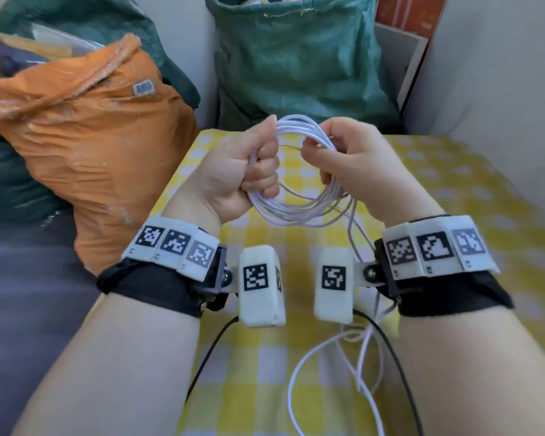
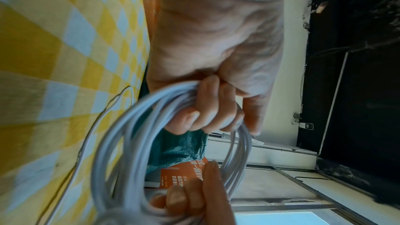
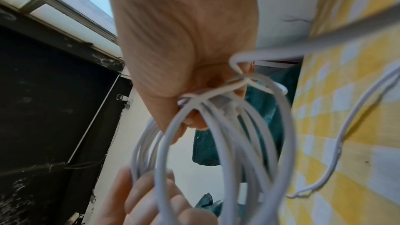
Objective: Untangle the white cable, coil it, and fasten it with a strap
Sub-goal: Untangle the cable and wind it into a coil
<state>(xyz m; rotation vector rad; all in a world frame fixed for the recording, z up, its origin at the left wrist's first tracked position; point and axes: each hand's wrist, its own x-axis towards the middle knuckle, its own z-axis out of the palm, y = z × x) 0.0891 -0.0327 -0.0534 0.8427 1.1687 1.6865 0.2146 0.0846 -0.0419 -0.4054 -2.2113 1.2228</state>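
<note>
The white cable (image 1: 299,212) is wound into a round coil of several turns, held upright above the yellow checked table (image 1: 453,190). My left hand (image 1: 249,171) grips the coil's left side in a fist, fingers (image 2: 207,114) curled round the bundle (image 2: 121,143). My right hand (image 1: 337,152) pinches the coil's right side, fingers curled round the strands (image 3: 216,126). A loose tail of the cable (image 1: 362,350) hangs from the coil and trails over the table toward me. No strap shows in any view.
An orange sack (image 1: 85,143) stands left of the table, a green sack (image 1: 296,64) behind it. A pale wall (image 1: 501,89) rises on the right. Black wires (image 1: 208,354) run from the wrist cameras along my forearms.
</note>
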